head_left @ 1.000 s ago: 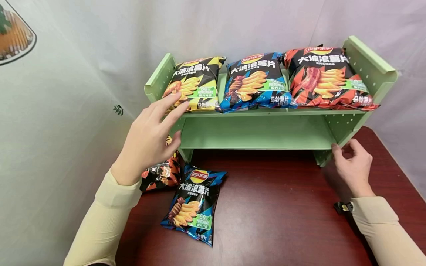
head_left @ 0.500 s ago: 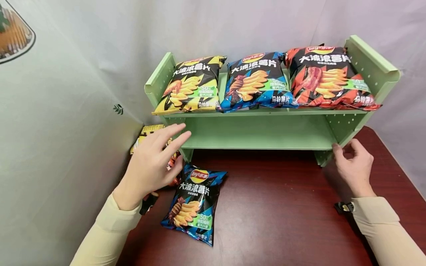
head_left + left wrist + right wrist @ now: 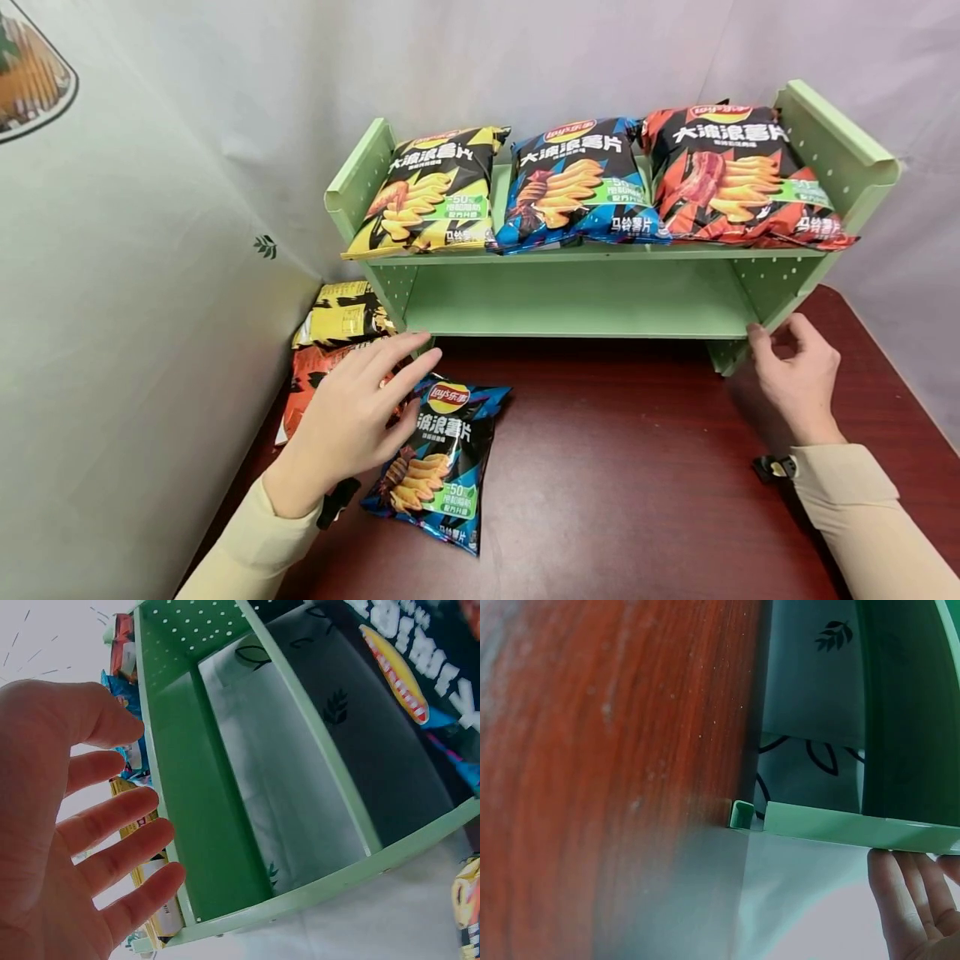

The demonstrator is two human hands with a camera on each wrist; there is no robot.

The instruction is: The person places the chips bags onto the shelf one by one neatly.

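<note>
My left hand (image 3: 352,417) hovers over the left edge of a blue chip bag (image 3: 450,450) lying face up on the table, fingers loosely spread and holding nothing. In the left wrist view, the palm of the left hand (image 3: 67,817) shows beside the green shelf rack (image 3: 195,787). My right hand (image 3: 798,375) holds the green shelf rack (image 3: 585,300) by its right side panel, thumb at the front edge. Its fingertips meet the panel in the right wrist view. On the top tier lie a yellow chip bag (image 3: 431,192), another blue chip bag (image 3: 577,185) and a red chip bag (image 3: 738,175).
Left of the rack, by the wall curtain (image 3: 225,275), lie yellow chip packaging (image 3: 341,321) and a red-orange chip bag (image 3: 307,379), partly behind my left hand. The dark red table (image 3: 615,467) extends in front of the rack. A pale curtain (image 3: 562,50) hangs behind.
My left hand has moved down from the yellow bag on the top tier towards the blue bag on the table. The right hand stays at the rack's side.
</note>
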